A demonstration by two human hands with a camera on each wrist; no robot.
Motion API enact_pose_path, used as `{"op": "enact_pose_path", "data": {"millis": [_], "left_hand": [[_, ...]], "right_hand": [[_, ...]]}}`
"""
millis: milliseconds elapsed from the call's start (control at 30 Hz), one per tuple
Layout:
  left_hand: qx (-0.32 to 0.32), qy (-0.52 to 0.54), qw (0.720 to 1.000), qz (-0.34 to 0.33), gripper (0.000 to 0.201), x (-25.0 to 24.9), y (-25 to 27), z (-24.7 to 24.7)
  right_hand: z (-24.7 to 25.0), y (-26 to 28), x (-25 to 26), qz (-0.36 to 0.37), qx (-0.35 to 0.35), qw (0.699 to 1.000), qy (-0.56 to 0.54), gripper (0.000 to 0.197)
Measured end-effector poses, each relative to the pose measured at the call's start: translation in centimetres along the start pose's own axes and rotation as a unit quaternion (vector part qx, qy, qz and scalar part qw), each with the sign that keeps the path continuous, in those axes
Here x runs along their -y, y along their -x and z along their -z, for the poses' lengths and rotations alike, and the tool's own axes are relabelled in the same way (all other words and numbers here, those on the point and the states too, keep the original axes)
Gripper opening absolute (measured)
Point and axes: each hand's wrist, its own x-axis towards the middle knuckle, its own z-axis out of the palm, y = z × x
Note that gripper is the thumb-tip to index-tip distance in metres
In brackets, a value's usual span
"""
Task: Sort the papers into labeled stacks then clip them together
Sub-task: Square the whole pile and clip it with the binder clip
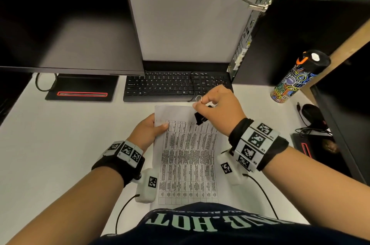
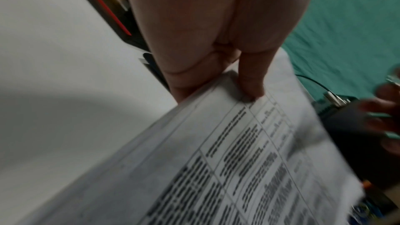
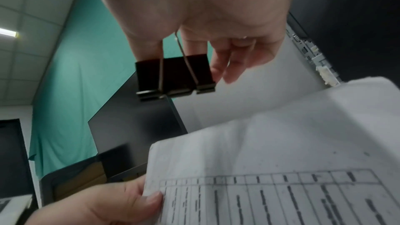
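Both hands cooperate: left hand (image 1: 149, 130) pinches the paper stack (image 1: 188, 156) steady, so right hand (image 1: 218, 108), squeezing binder clip (image 3: 175, 76), can bite the edge just beyond its thumb.

Papers (image 1: 188, 156) on desk (image 1: 60, 144), before keyboard (image 1: 172, 86); monitor (image 1: 66, 18) left, bottle (image 1: 296, 76) right.

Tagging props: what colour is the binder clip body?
Black body with silver wire handles; the binder clip shows best in the right wrist view.
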Motion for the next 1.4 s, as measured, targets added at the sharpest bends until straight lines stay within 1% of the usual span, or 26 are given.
{"op": "enact_pose_path", "data": {"millis": [100,233,333,367,400,433,500,533,600,700,767,800,867,900,933,1000,1067,1100,1167,1233,1333,1400], "left_hand": [[-0.023,-0.023,0.998,-0.054,0.042,-0.2,0.1,-0.4],[-0.033,-0.023,0.995,-0.09,0.069,-0.3,0.2,-0.8],[-0.051,-0.089,0.989,-0.104,0.092,-0.5,0.2,-0.8],[-0.057,-0.115,0.985,-0.113,0.095,-0.6,0.3,-0.9],[-0.058,-0.138,0.981,-0.126,0.094,-0.9,0.5,-0.9],[-0.054,-0.153,0.977,-0.141,0.086,-1.0,0.5,-1.0],[-0.033,-0.169,0.973,-0.155,0.06,-1.2,0.4,-1.1],[-0.024,-0.168,0.973,-0.154,0.05,-1.2,0.4,-1.1],[-0.029,-0.176,0.972,-0.151,0.044,-1.2,0.2,-1.1],[-0.027,-0.181,0.971,-0.155,0.036,-1.1,0.1,-0.8],[-0.003,-0.16,0.977,-0.142,0.022,-1.2,0.3,-0.6],[0.015,-0.151,0.979,-0.136,0.021,-1.3,0.4,-0.5],[0.04,-0.149,0.979,-0.132,0.036,-1.4,0.5,-0.5],[0.038,-0.157,0.978,-0.131,0.039,-1.5,0.4,-0.6],[0.029,-0.165,0.977,-0.133,0.038,-1.5,0.3,-0.7],[0.0,-0.176,0.975,-0.135,0.025,-1.4,0.2,-0.8],[-0.025,-0.184,0.972,-0.142,0.012,-1.1,0.0,-0.7],[-0.031,-0.181,0.972,-0.144,0.008,-1.1,0.0,-0.7],[-0.033,-0.169,0.974,-0.146,0.009,-1.0,0.0,-0.5],[-0.028,-0.154,0.977,-0.143,0.009,-1.1,0.1,-0.3],[-0.025,-0.146,0.979,-0.14,0.011,-1.2,0.3,-0.3],[-0.023,-0.136,0.981,-0.134,0.014,-1.3,0.3,-0.5]], "right_hand": [[-1.3,0.0,0.7,-0.03,0.017,0.999,-0.001,0.02],[-2.9,-0.4,0.5,-0.078,0.035,0.995,-0.048,0.016],[-4.0,-0.9,0.1,-0.112,0.035,0.991,-0.07,0.011],[-4.3,-1.0,0.0,-0.122,0.035,0.989,-0.071,0.012],[-4.6,-1.2,-0.2,-0.129,0.034,0.988,-0.073,0.013],[-4.9,-1.3,-0.3,-0.133,0.032,0.987,-0.079,0.015],[-5.3,-1.5,-0.5,-0.129,0.029,0.987,-0.092,0.022],[-5.5,-1.5,-0.5,-0.124,0.03,0.987,-0.093,0.026],[-5.9,-1.7,-0.5,-0.117,0.029,0.989,-0.088,0.027],[-6.3,-1.8,-0.2,-0.125,0.019,0.988,-0.086,0.021],[-6.6,-1.9,0.1,-0.125,0.01,0.989,-0.075,0.022],[-6.7,-1.9,0.2,-0.127,0.003,0.99,-0.069,0.023],[-7.0,-1.9,0.4,-0.136,-0.006,0.988,-0.071,0.023],[-7.3,-1.9,0.4,-0.142,-0.007,0.987,-0.073,0.022],[-7.4,-1.8,0.5,-0.148,-0.006,0.986,-0.076,0.022],[-7.6,-1.6,0.5,-0.157,0.006,0.982,-0.105,0.023],[-7.2,-1.1,0.8,-0.163,0.035,0.973,-0.16,0.03],[-6.8,-0.9,0.9,-0.158,0.061,0.97,-0.172,0.034],[-5.8,-0.6,0.5,-0.136,0.117,0.97,-0.162,0.044],[-4.8,-0.8,-0.2,-0.113,0.158,0.969,-0.152,0.052],[-3.4,-1.3,-1.0,-0.07,0.194,0.973,-0.107,0.059],[-2.6,-1.5,-1.1,-0.056,0.204,0.972,-0.106,0.059]]}}
